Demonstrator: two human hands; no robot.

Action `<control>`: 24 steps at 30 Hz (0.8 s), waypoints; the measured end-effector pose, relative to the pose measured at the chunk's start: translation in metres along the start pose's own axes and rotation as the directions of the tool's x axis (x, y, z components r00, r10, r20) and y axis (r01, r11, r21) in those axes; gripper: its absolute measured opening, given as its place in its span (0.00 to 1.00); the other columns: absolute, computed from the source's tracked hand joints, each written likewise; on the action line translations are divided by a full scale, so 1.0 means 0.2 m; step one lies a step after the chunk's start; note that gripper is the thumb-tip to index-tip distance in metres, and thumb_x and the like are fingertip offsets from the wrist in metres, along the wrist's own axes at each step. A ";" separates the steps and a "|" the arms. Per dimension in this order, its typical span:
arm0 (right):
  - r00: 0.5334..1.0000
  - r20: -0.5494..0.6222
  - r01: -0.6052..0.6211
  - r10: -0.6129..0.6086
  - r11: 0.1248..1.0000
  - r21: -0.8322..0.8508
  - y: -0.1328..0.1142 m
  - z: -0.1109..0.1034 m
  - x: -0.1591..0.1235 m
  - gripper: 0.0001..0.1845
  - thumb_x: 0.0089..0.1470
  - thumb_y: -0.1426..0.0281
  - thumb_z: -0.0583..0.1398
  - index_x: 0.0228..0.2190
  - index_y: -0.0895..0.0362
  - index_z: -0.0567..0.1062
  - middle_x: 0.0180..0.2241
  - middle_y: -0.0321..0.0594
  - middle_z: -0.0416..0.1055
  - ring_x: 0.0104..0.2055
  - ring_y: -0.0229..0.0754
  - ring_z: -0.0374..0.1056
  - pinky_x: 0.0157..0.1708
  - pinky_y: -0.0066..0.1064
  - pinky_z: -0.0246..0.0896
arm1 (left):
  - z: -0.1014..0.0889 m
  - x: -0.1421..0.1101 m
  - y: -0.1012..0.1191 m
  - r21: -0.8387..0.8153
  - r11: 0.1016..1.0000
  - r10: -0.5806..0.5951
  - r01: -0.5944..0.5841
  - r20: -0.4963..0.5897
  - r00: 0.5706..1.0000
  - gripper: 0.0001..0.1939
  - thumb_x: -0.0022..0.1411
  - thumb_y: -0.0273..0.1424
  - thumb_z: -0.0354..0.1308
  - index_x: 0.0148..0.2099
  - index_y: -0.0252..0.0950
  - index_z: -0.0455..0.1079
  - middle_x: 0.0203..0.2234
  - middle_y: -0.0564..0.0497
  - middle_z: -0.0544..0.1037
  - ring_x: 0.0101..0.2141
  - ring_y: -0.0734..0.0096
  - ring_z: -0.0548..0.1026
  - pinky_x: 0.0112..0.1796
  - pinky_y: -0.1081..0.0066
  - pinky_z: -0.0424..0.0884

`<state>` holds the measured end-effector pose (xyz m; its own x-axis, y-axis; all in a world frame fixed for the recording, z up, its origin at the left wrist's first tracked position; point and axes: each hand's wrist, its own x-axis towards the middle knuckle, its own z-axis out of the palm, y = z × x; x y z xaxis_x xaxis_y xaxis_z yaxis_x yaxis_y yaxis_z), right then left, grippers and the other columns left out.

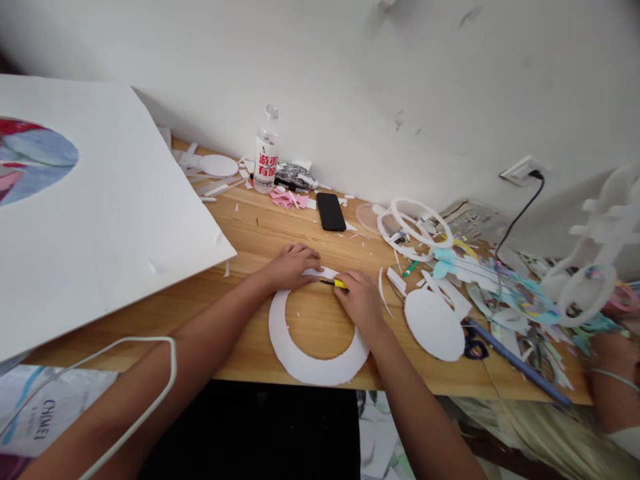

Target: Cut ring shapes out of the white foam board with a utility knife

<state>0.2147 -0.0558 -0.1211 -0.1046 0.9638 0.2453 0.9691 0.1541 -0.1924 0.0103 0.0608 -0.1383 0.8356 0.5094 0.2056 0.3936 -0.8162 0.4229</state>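
Observation:
A white foam-board ring lies flat on the wooden table in front of me, with slightly rough edges. At its far side, my left hand grips and presses the ring down, its fingers curled at the band. My right hand is closed around a yellow utility knife. The knife's dark blade points left, at the inner edge of the ring's far band and close to my left fingers. A thin curved white offcut lies just right of my right hand.
A white disc, scissors and piled paper scraps lie to the right. Behind stand a bottle and a black phone. A large white board juts in from the left. Another person's arm shows at far right.

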 end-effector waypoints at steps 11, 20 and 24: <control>0.995 0.072 0.057 -0.066 0.992 0.117 -0.01 -0.09 -0.05 0.06 0.53 0.72 0.60 0.35 0.52 0.75 0.37 0.41 0.75 0.42 0.47 0.68 0.45 0.38 0.61 | 0.02 0.00 0.01 0.004 0.999 -0.037 0.037 -0.065 0.997 0.14 0.67 0.38 0.53 0.51 0.45 0.74 0.53 0.49 0.75 0.55 0.57 0.67 0.53 0.57 0.57; 0.920 0.301 -0.372 0.252 0.315 0.873 0.09 -0.44 -0.70 0.22 0.60 0.52 0.56 0.22 0.53 0.65 0.13 0.29 0.52 0.17 0.36 0.54 0.19 0.29 0.50 | -0.01 0.01 0.02 -0.017 0.982 -0.188 0.188 -0.176 0.966 0.20 0.70 0.36 0.45 0.59 0.38 0.67 0.52 0.43 0.75 0.51 0.58 0.72 0.51 0.59 0.65; 0.758 0.510 -0.623 0.406 0.223 0.750 0.06 -0.43 -0.84 0.17 0.53 0.49 0.60 0.33 0.49 0.73 0.14 0.28 0.54 0.12 0.37 0.52 0.14 0.31 0.48 | 0.02 0.00 0.04 0.013 0.994 -0.106 0.109 -0.135 0.985 0.21 0.65 0.45 0.54 0.56 0.42 0.71 0.54 0.45 0.74 0.56 0.54 0.68 0.56 0.55 0.60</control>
<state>0.2627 -0.2355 -0.0823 0.2003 0.9045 -0.3764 0.1135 -0.4031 -0.9081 0.0155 0.0527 -0.1377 0.7294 0.6255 0.2769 0.4876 -0.7593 0.4309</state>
